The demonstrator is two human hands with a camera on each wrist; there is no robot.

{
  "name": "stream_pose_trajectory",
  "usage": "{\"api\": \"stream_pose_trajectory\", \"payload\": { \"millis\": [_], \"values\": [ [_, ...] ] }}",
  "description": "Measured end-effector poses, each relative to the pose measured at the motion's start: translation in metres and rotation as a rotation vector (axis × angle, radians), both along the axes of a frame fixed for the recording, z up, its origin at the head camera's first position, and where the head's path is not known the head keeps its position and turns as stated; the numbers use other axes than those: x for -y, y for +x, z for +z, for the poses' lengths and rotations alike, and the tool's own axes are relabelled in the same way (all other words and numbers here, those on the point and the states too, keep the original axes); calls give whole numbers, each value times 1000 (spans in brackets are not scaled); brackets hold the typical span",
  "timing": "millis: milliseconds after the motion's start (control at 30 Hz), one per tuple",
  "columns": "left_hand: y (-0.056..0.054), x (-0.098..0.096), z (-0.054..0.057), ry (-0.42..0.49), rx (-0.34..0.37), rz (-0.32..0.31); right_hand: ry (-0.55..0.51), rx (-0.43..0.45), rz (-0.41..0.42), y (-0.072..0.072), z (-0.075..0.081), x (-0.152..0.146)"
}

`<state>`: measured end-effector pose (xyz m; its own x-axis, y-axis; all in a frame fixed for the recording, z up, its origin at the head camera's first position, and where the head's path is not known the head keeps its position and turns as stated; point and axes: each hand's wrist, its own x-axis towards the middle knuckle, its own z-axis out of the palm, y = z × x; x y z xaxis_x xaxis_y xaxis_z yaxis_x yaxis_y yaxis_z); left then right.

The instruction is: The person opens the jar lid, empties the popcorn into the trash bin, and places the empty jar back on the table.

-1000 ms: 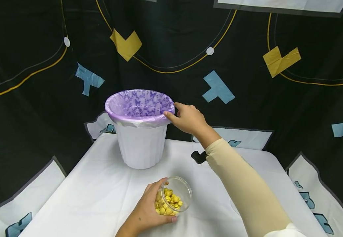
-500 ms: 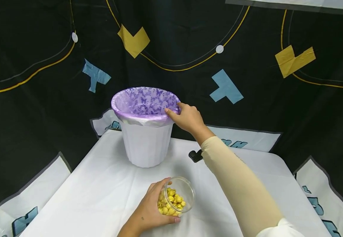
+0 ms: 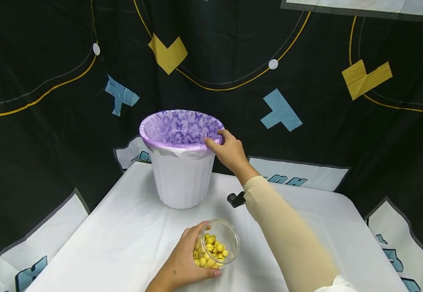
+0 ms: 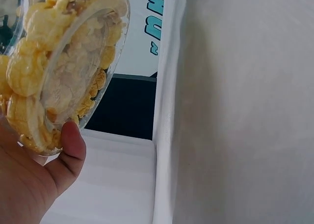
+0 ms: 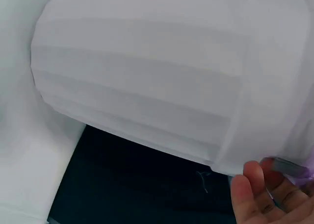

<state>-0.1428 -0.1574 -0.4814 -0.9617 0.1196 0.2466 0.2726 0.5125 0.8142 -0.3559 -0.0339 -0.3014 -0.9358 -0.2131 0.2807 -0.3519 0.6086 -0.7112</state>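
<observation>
My left hand (image 3: 184,259) holds a clear jar (image 3: 231,239) of yellow popcorn (image 3: 215,248), tilted with its open mouth facing up and right. In the left wrist view, the thumb presses near the jar's base (image 4: 117,52). A white ribbed trash can (image 3: 182,180) stands upright at the table's far side, with a purple patterned trash bag (image 3: 182,127) lining it and folded over the rim. My right hand (image 3: 229,152) grips the right side of the lined rim. From the right wrist, its curled fingers (image 5: 252,177) show beside the can's wall (image 5: 142,57); a small grey piece lies by them.
The white-covered table (image 3: 124,239) ends just behind the can. A black curtain (image 3: 211,103) with yellow and blue patches hangs beyond it. A black wrist mount (image 3: 236,199) juts from the right sleeve (image 3: 284,231).
The head view has turned slightly left, so the scene sits further right. My right hand has shifted a little further over the can's rim. The left hand keeps holding the jar.
</observation>
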Motion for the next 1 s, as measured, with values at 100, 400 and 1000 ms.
{"api": "stream_pose_trajectory", "payload": {
  "millis": [100,400,1000],
  "values": [
    [2,1,0,3,-1,8,-75,47,17,0,-6,0],
    [2,8,5,-10,-7,29,-240,106,64,-6,-16,5],
    [13,52,22,-104,-9,168,-280,141,106,-6,-21,7]
  ]
}}
